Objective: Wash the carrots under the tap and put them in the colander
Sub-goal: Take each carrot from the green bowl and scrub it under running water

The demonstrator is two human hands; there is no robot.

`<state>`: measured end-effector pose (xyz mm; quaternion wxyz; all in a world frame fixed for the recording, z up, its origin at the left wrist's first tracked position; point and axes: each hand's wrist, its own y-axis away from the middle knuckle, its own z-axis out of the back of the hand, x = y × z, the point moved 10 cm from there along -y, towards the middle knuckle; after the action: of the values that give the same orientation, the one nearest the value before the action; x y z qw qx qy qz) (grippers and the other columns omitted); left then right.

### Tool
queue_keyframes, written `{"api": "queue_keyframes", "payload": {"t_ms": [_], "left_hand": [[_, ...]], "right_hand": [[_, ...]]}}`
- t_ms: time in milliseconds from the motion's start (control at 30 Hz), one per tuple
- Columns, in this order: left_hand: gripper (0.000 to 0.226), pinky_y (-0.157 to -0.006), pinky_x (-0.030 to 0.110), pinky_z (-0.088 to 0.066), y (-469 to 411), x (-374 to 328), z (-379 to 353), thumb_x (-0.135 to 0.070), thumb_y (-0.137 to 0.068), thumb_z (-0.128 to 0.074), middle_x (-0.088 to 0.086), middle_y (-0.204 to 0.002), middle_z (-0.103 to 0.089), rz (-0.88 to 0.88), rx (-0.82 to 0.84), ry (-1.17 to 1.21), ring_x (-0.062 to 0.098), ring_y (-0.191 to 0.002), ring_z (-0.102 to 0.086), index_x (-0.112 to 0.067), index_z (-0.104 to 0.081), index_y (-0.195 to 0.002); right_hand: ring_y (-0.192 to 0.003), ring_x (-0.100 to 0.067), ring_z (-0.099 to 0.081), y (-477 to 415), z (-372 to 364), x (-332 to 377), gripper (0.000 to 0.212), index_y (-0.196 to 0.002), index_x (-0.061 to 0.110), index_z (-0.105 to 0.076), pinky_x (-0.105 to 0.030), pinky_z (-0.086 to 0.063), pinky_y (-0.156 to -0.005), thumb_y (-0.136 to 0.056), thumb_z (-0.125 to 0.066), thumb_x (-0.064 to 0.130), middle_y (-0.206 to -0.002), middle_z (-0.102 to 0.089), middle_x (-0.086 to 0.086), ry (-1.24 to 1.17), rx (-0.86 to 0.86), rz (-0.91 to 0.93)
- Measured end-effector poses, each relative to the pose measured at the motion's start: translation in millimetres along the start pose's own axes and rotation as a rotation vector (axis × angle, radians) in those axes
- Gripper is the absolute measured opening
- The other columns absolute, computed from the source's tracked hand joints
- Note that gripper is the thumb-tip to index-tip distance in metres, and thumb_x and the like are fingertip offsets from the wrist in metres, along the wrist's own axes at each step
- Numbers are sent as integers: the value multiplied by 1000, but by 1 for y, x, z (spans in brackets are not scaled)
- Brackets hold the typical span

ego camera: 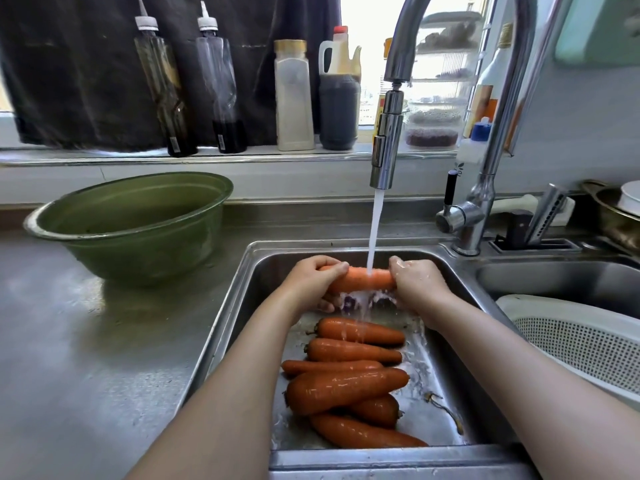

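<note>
Head view: at the centre of the frame, both hands hold one carrot (360, 278) level under the stream of water (374, 230) that falls from the pull-down tap (388, 147). The left hand (313, 277) wraps its fingers around the carrot's left end; the right hand (417, 282) grips the right end, wet and shiny. Water runs off the carrot into the steel sink (242, 289).

Below the hands, in the lower middle of the frame, six more carrots (346, 388) lie on the sink floor, loosely stacked, their surfaces wet.

At the right edge, a white colander (581, 341) with a fine mesh of holes sits in the neighbouring basin, just beside the dividing wall.

At the left, a green bowl (131, 223) stands on the steel counter (86, 341). Along the windowsill at the top stand two squeeze bottles (162, 88), a pale plastic bottle (293, 98) and a dark sauce jug (338, 98).
</note>
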<state>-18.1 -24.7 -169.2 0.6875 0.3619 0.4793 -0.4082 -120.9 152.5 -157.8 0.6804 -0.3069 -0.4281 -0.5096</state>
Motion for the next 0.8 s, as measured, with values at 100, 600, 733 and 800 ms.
{"api": "queue_keyframes", "payload": {"t_ms": [100, 600, 733, 800], "left_hand": [[26, -51, 23, -52, -2, -1, 8, -40, -106, -54, 10, -95, -68, -17, -105, 5, 14, -59, -64, -19, -68, -114], [42, -44, 21, -46, -1, -6, 4, -50, -108, -43, 10, -85, -67, 10, -90, -64, 8, -49, -59, -16, -63, -122], [45, -40, 22, -42, -3, 11, 31, -55, -105, -46, 7, -81, -63, 80, -265, 4, 11, -45, -55, -15, -65, -109], [43, -45, 25, -46, -4, 13, 42, -56, -105, -46, 8, -84, -66, 70, -333, 9, 16, -51, -60, -18, -67, -105]], "right_hand": [[-59, -27, -56, 3, -8, -6, 49, -80, 8, -64, -36, -46, -59, -109, -42, 41, -67, -61, -12, 3, 99, -55], [-68, -11, -66, 11, -9, 15, 48, -82, 19, -78, -27, -48, -62, -78, -77, 67, -72, -72, 3, 147, 199, 134], [-46, -14, -49, 18, -32, 15, 46, -82, 11, -69, -26, -39, -47, -108, -47, 42, -66, -63, -9, 38, 351, 128], [-47, -13, -48, 22, -46, 13, 40, -91, 8, -67, -24, -37, -44, -110, -41, 32, -68, -61, -9, -35, 448, 92]]}}
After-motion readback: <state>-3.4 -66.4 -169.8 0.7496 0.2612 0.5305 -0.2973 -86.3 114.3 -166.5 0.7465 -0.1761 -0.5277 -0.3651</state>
